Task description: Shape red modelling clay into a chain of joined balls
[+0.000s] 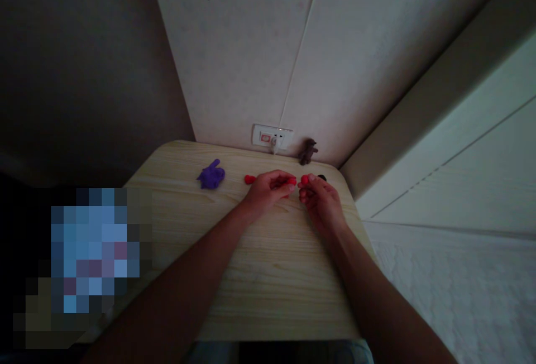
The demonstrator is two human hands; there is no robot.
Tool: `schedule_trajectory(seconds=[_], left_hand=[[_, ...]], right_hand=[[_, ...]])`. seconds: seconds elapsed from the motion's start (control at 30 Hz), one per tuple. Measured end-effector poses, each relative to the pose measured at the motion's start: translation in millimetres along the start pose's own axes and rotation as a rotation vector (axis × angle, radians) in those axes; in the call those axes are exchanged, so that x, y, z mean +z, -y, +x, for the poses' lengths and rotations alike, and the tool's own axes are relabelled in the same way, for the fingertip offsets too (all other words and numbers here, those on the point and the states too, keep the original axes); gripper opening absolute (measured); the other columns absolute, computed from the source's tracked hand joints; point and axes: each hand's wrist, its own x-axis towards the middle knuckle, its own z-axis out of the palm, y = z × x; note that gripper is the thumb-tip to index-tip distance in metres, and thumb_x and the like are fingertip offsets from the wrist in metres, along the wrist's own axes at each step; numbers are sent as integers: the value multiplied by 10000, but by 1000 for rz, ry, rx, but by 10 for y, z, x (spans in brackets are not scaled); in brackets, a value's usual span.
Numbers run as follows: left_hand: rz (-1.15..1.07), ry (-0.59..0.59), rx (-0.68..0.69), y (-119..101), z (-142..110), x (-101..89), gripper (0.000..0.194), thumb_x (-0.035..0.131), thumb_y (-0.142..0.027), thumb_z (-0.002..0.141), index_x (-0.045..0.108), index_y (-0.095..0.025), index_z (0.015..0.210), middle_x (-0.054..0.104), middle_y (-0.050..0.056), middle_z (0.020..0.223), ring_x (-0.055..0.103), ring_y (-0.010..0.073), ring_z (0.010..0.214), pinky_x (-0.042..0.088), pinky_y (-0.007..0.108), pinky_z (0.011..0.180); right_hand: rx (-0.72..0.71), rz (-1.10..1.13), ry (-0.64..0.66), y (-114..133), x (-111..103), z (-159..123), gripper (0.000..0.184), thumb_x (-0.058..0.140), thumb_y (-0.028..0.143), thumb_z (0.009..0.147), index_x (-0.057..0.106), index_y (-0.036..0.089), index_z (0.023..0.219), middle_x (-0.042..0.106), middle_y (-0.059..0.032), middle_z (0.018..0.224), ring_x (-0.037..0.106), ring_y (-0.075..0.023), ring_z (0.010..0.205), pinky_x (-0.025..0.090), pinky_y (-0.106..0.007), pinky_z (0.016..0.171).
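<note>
My left hand is closed, its thumb and fingers pinching a small red lump of what looks like modelling clay. Close beside it, my right hand is closed on another rounded red lump of the same look. The two lumps are slightly apart, above the table. Behind my left hand lies a separate red piece, partly covered by the hand. A bit of red also shows under the left fingers; I cannot tell whether it is held. A dark round thing is mostly hidden behind my right hand.
On the pale wooden table, a purple clay-like figure lies at the left and a dark brown figure stands at the back. A socket with a plug is on the wall behind. White quilted bedding lies at right.
</note>
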Motion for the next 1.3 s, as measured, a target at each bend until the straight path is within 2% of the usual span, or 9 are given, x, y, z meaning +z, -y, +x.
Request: schedule_trajectory(seconds=[0.17, 0.27, 0.6, 0.97, 1.3], left_hand=[[121, 19, 59, 17, 2, -12, 376, 900, -366, 707, 791, -136, 983, 804, 100, 1012, 713, 184, 909, 545, 346, 906], [138, 28, 72, 18, 5, -11, 353, 879, -340, 721, 795, -130, 993, 809, 112, 1025, 723, 192, 918, 550, 349, 912], [174, 31, 86, 2, -8, -14, 341, 877, -345, 736, 823, -144, 1006, 823, 117, 1052, 740, 209, 946, 565, 347, 912], [215, 7, 115, 16, -11, -31, 330, 848, -347, 775, 832, -146, 1036, 827, 127, 1078, 753, 232, 983, 567, 357, 929], [190, 10, 91, 17, -2, -11, 348, 833, -400, 798, 828, -134, 1021, 827, 130, 1070, 754, 228, 980, 572, 352, 928]], right_hand=[[-204, -205, -43, -41, -23, -13, 395, 811, 580, 822, 726, 195, 831, 644, 14, 689, 521, -95, 522, 424, -252, 500], [-258, -309, -50, -47, -32, -29, 354, 814, 538, 838, 727, 195, 844, 627, 24, 649, 523, -100, 506, 414, -260, 496], [-254, -362, -40, -29, -29, -36, 368, 824, 554, 809, 723, 200, 823, 653, 14, 655, 549, -119, 511, 441, -283, 513], [-218, -269, 2, -53, -34, -52, 316, 847, 501, 801, 749, 207, 865, 725, -17, 689, 649, -164, 574, 551, -322, 562], [-311, -303, -8, -40, -18, -73, 290, 812, 474, 857, 728, 209, 939, 712, -5, 752, 596, -120, 556, 488, -278, 523]])
